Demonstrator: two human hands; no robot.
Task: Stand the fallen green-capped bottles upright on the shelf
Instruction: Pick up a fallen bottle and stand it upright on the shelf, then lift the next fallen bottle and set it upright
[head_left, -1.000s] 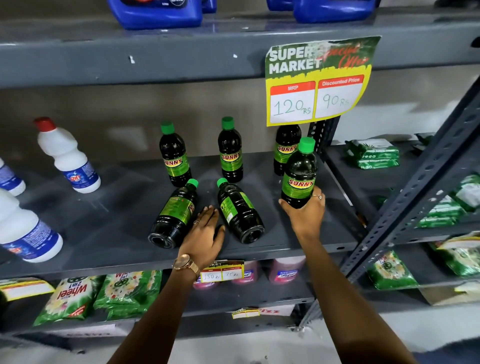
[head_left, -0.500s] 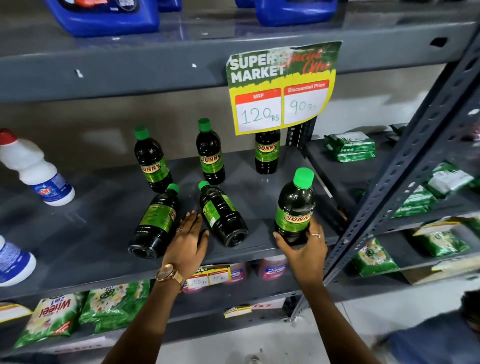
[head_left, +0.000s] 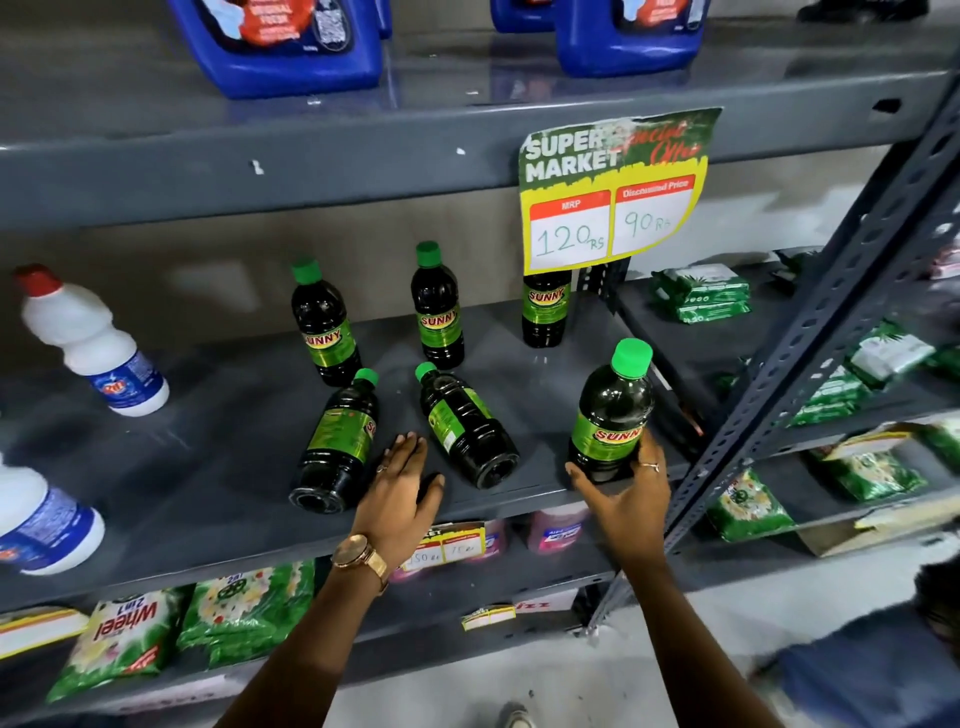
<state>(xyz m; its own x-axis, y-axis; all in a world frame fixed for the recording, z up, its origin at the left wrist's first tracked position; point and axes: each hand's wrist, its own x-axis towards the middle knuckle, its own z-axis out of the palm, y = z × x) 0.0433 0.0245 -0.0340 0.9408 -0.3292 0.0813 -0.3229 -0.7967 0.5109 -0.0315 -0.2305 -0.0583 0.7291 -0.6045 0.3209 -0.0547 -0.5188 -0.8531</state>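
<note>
Two dark green-capped bottles lie on their sides on the grey shelf (head_left: 208, 499), caps pointing back: a left fallen bottle (head_left: 337, 441) and a right fallen bottle (head_left: 462, 428). My left hand (head_left: 402, 491) rests flat and open on the shelf between their bases. My right hand (head_left: 626, 493) grips the base of an upright bottle (head_left: 613, 415) near the shelf's front right edge. Three more bottles stand upright at the back: one on the left (head_left: 322, 325), one in the middle (head_left: 436, 309), one (head_left: 545, 312) half hidden behind the price sign (head_left: 613, 192).
White red-capped bottles (head_left: 88, 345) stand on the shelf's left part. Blue jugs (head_left: 280, 47) sit on the shelf above. A slanted metal upright (head_left: 810, 353) borders the right side, with green packets (head_left: 701, 293) beyond. Green detergent bags (head_left: 244, 613) lie on the lower shelf.
My right hand has brought the upright bottle forward and to the right, toward the front edge. My left hand has stayed between the two fallen bottles. The view has shifted.
</note>
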